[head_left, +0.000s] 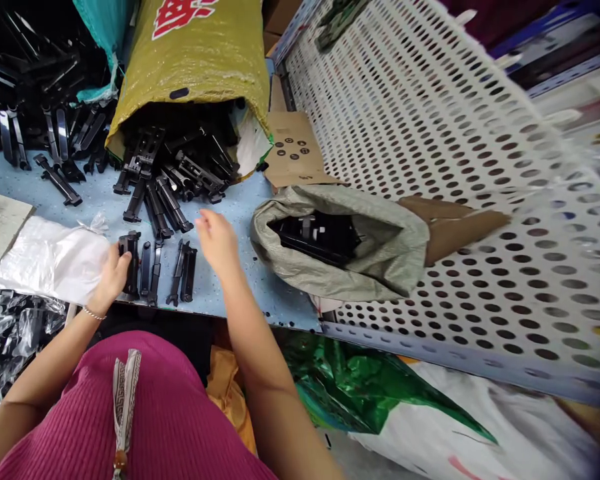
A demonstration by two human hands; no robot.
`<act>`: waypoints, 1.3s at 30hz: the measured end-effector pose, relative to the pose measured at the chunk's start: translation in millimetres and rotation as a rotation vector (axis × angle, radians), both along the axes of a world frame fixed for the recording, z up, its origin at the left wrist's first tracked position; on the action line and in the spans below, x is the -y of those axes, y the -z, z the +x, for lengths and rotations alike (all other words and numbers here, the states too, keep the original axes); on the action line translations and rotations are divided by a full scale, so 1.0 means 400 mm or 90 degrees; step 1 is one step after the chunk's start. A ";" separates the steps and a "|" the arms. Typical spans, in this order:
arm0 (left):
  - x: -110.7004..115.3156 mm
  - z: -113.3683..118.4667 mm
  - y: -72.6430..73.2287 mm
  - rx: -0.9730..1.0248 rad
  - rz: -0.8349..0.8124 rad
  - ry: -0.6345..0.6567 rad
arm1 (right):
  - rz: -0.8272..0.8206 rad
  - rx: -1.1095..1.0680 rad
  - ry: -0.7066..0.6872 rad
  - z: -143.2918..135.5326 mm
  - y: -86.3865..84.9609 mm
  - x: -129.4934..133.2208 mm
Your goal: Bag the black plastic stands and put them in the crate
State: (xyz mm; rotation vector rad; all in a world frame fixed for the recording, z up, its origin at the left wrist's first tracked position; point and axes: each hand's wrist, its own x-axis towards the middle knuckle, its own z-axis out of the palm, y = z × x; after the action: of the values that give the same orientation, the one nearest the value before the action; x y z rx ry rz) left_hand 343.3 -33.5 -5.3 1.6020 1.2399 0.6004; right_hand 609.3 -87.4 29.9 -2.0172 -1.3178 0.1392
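Observation:
My left hand [112, 272] is closed on a black plastic part [130, 263] at the table's front edge. A white plastic bag [55, 259] lies under and beside that wrist. Just right of the held part, several long narrow black plastic parts [151, 273] lie side by side. Empty, with its fingers loosely bent and slightly apart, my right hand [219, 243] hovers over the blue tabletop [245, 207]. Close to its fingertips are more black parts [167, 203], spilling from the mouth of a yellow woven sack [200, 57].
On the right, an olive-grey sack [395, 247] holds black parts beside a perforated white panel [430, 113]. Another heap of black parts [35, 87] fills the far left near a teal bag [105, 40]. A cardboard piece [297, 157] stands behind; green plastic [350, 380] hangs below the table.

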 end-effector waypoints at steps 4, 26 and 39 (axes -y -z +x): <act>0.032 0.034 -0.012 -0.165 0.146 0.070 | -0.128 -0.066 -0.001 -0.052 0.053 -0.129; 0.077 0.070 -0.235 0.319 -0.360 0.140 | 0.109 0.063 -0.155 -0.145 -0.107 0.061; 0.002 0.017 -0.226 0.272 -0.232 0.000 | 0.087 0.104 -0.350 -0.319 -0.028 0.131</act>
State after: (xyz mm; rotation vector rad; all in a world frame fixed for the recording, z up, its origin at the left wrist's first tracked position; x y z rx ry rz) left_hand 350.2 -34.4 85.3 1.1002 0.9623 0.6357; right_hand 481.6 -139.6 41.1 -1.5358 -1.9076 0.1326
